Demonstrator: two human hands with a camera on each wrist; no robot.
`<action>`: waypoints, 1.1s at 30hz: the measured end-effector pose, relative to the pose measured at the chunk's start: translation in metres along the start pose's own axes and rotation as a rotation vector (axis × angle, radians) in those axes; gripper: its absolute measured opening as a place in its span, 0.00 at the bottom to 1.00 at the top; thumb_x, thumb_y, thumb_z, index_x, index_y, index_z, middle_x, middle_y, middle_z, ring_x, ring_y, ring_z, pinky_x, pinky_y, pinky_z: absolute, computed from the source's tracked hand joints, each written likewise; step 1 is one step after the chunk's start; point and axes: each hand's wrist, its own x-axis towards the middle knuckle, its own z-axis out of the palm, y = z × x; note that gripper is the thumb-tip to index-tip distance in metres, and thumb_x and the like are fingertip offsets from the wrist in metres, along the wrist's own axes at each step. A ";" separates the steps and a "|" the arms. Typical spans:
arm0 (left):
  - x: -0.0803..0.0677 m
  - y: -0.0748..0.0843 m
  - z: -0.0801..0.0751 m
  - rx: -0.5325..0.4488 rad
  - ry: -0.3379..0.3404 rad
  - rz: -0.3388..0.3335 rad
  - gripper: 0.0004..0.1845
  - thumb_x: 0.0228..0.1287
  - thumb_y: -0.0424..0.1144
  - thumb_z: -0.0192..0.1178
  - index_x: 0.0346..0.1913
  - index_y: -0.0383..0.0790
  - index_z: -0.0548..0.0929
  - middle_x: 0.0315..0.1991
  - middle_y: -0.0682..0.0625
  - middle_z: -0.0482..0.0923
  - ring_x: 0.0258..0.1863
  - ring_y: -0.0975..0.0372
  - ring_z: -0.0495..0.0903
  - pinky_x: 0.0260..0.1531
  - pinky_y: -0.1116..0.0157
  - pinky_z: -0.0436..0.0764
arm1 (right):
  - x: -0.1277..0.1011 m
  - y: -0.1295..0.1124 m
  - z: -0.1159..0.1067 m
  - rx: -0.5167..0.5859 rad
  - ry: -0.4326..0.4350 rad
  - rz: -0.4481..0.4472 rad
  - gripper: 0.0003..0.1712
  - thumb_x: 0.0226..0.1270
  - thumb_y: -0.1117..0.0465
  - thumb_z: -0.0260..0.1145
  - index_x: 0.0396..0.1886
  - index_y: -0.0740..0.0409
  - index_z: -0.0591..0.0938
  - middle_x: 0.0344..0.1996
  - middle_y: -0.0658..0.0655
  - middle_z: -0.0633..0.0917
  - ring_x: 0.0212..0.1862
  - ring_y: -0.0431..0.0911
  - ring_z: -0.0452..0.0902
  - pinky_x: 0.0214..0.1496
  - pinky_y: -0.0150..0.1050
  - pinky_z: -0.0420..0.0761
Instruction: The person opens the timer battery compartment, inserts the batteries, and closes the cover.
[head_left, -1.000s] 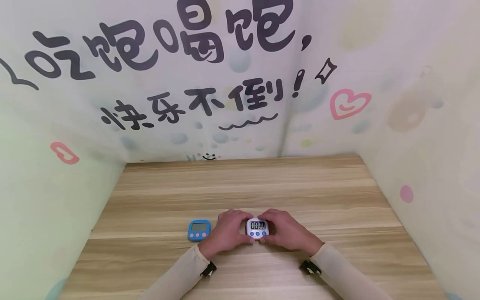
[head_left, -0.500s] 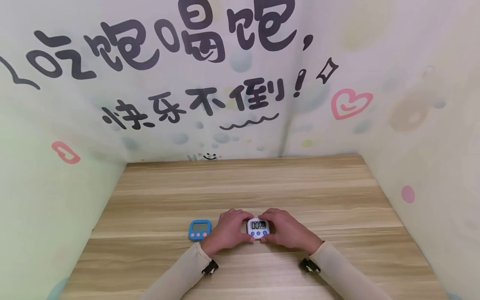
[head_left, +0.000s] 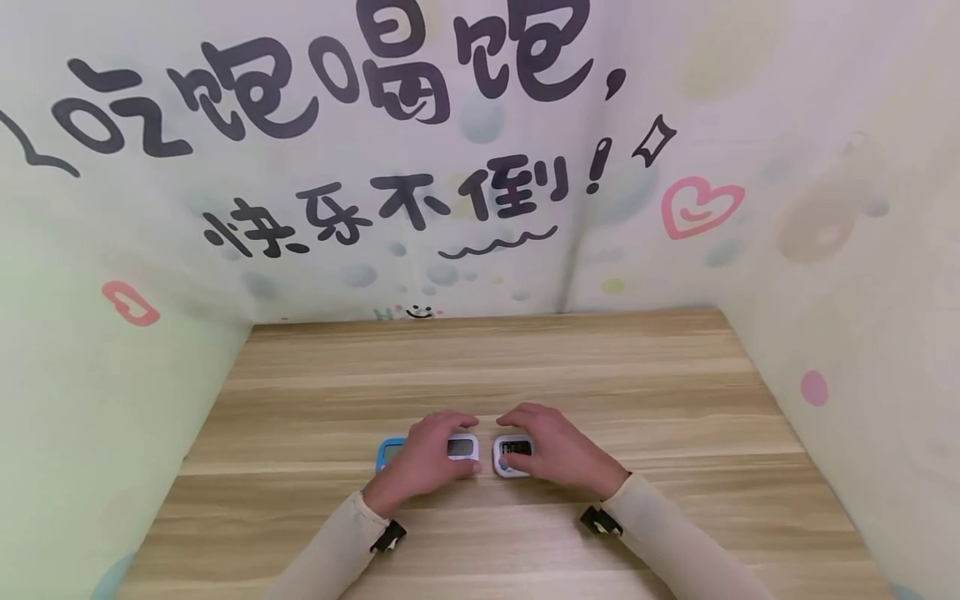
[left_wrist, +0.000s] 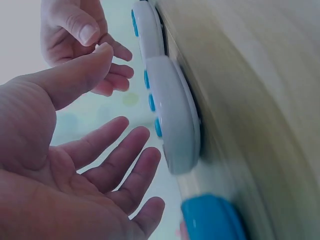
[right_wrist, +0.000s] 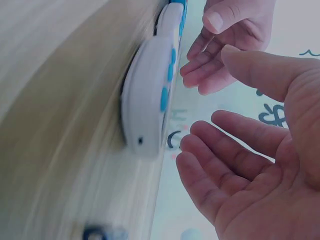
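Observation:
Three small digital timers lie in a row on the wooden table (head_left: 525, 367). The blue timer (head_left: 386, 450) is on the left, half hidden by my left hand (head_left: 423, 460). A white timer (head_left: 463, 448) lies in the middle, just past that hand's fingertips. A second white timer (head_left: 512, 454) with blue buttons lies partly under my right hand (head_left: 555, 454). In the left wrist view my left hand (left_wrist: 75, 165) is spread, its fingers off the middle white timer (left_wrist: 172, 115). In the right wrist view my right hand (right_wrist: 250, 165) is relaxed, beside the right white timer (right_wrist: 147, 95) without gripping it.
Printed walls (head_left: 450, 167) close the table in at the back and on both sides. Bare wood stretches from the timers to the back wall and also lies in front of my forearms.
Both hands let go of the white timer they were holding together. The left hand moved left over the blue timer, and a second white timer now shows between the hands.

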 end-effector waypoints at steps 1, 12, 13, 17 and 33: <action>-0.002 -0.001 -0.001 0.003 0.006 0.000 0.32 0.54 0.49 0.74 0.63 0.48 0.78 0.62 0.51 0.76 0.63 0.54 0.72 0.66 0.43 0.66 | 0.002 -0.002 0.001 0.000 0.000 -0.008 0.29 0.61 0.45 0.72 0.59 0.52 0.81 0.54 0.47 0.83 0.57 0.41 0.77 0.60 0.43 0.80; -0.009 -0.013 -0.009 0.131 0.083 0.042 0.35 0.48 0.48 0.79 0.60 0.43 0.80 0.57 0.48 0.81 0.54 0.55 0.77 0.57 0.49 0.74 | 0.021 -0.016 0.018 -0.013 -0.041 -0.029 0.30 0.61 0.45 0.72 0.60 0.54 0.81 0.54 0.49 0.83 0.57 0.43 0.78 0.61 0.43 0.80; -0.009 -0.014 -0.010 0.146 0.087 0.043 0.35 0.47 0.48 0.79 0.60 0.43 0.80 0.57 0.48 0.81 0.54 0.54 0.77 0.57 0.48 0.74 | 0.023 -0.016 0.019 -0.012 -0.048 -0.023 0.31 0.61 0.44 0.72 0.60 0.53 0.81 0.54 0.49 0.83 0.57 0.42 0.78 0.61 0.43 0.80; -0.010 -0.018 -0.011 0.175 0.069 0.022 0.36 0.45 0.49 0.80 0.59 0.43 0.80 0.56 0.48 0.81 0.55 0.54 0.77 0.57 0.45 0.72 | 0.028 -0.016 0.026 -0.019 -0.078 -0.010 0.33 0.60 0.42 0.72 0.61 0.53 0.80 0.55 0.49 0.83 0.57 0.42 0.77 0.60 0.42 0.80; -0.011 -0.022 -0.010 0.207 -0.002 0.011 0.38 0.42 0.47 0.81 0.60 0.43 0.80 0.53 0.49 0.81 0.54 0.53 0.75 0.58 0.43 0.67 | 0.035 -0.020 0.039 -0.065 -0.117 -0.031 0.32 0.56 0.46 0.76 0.58 0.53 0.81 0.50 0.47 0.83 0.52 0.39 0.76 0.58 0.37 0.79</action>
